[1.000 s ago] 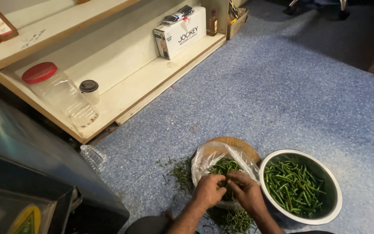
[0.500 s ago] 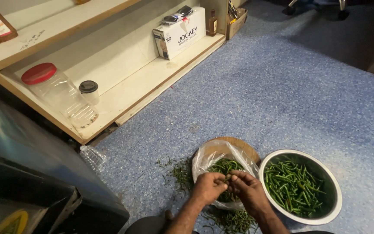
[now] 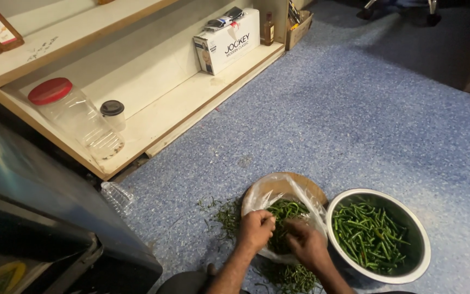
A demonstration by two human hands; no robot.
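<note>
Seen from above, a person sits on a blue speckled floor, both hands low in the middle of the view. The left hand is curled at the near left rim of a clear plastic bag, fingers pinched narrow on green chillies heaped inside. The right hand rests just beside it, over the bag's near edge, fingers bent down into the same heap; whether it grips one I cannot tell. The bag lies on a round wooden board whose far edge shows beyond it. Touching the board's right side stands a steel bowl holding more chillies. Loose green stems litter the floor left of the bag and near the wrists. Farther left a low wooden shelf runs diagonally, bearing a red-lidded jar, a small black-lidded cup and a white box. A dark cabinet fills the lower left corner. Wide open floor stretches beyond the bowl to the right and far side.
</note>
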